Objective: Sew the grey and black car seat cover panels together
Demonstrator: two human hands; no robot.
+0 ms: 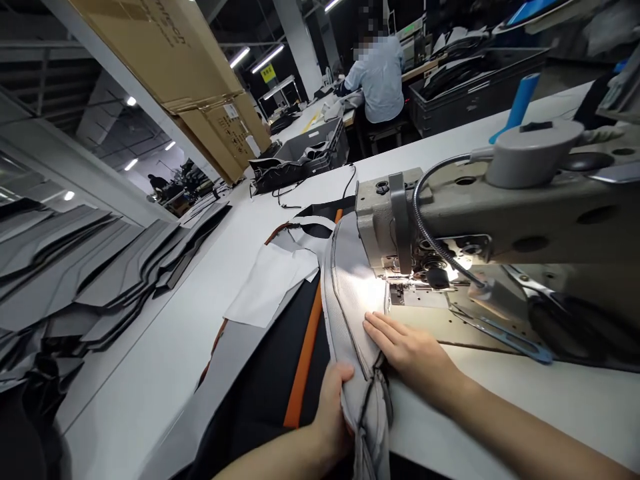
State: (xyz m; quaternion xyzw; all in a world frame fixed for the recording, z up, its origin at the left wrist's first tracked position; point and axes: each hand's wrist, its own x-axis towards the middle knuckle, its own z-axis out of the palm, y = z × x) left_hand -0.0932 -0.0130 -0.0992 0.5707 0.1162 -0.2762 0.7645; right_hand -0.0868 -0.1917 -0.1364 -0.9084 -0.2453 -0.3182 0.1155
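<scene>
A light grey padded fabric piece (345, 293) with dark seam edges lies under the lit needle area of the sewing machine (440, 213). My left hand (333, 403) grips its near left edge, thumb on top and the other fingers hidden beneath. My right hand (407, 347) lies flat on the fabric's right side, fingers stretched toward the needle. Black fabric with an orange strip (306, 360) spreads out under and left of the grey piece. A white sheet (273, 283) rests on it farther left.
Scissors (533, 287) and blue-handled tweezers (520, 337) lie right of the needle. Stacked grey panels (125, 267) fill the left side. Cardboard boxes (200, 100) and a grey bin (320, 143) stand beyond. A person (380, 77) sits at a farther table.
</scene>
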